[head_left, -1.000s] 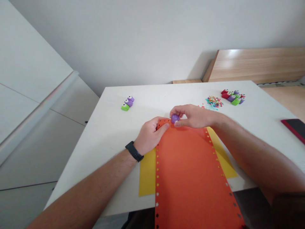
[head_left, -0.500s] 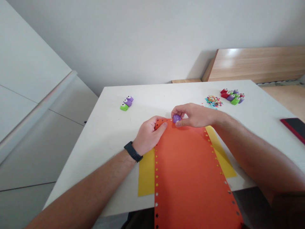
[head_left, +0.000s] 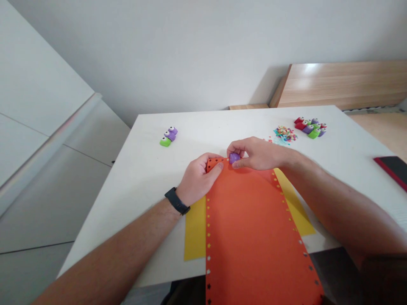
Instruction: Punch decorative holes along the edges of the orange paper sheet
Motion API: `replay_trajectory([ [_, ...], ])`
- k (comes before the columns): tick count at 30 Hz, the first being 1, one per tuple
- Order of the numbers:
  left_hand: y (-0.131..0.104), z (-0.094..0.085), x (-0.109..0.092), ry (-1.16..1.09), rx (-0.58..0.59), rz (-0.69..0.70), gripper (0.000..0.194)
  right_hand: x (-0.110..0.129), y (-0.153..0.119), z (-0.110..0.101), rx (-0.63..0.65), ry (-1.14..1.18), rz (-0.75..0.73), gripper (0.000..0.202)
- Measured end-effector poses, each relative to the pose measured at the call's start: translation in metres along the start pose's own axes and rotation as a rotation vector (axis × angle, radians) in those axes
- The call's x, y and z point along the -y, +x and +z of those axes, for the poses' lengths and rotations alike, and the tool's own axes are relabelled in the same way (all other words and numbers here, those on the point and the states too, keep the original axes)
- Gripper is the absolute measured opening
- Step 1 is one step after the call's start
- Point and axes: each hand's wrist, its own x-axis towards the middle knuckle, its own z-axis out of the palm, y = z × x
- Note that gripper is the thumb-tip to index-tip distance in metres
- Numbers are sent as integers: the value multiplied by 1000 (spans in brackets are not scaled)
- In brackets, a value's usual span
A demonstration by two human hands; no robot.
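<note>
An orange sheet of paper (head_left: 251,220) stretches from the table's middle toward me, with star-shaped holes along both sides and the far edge. My left hand (head_left: 203,176) pinches its far left corner, thumb on top. In my right hand (head_left: 251,153) is a small purple paper punch (head_left: 234,158), set at the sheet's far edge just right of my left thumb. Fingers and thumb close around the punch, and its underside is hidden. Beneath the orange sheet lies a yellow sheet (head_left: 195,233), showing on both sides.
Several punches with eyes (head_left: 310,128) cluster at the back right, beside a heap of colourful paper bits (head_left: 285,134). Three more punches (head_left: 168,136) sit at the back left. A dark, red-edged flat object (head_left: 393,168) rests on the white table's (head_left: 133,169) right side.
Both hands keep their grip on the sheet and the punch. The punch and my right hand appear very slightly further left; little else differs.
</note>
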Motion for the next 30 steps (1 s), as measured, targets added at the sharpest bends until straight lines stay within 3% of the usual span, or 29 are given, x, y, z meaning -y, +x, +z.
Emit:
replay_trajectory([
  [9,2,0,-2,3,-8,-15,35,2,0,2,2,7,-23,25],
  [17,3,-2,-6,-23,42,-37,57,3,2,5,-13,6,-37,26],
  [30,3,1,-7,92,43,-15,46,6,3,12,3,-16,-39,25],
])
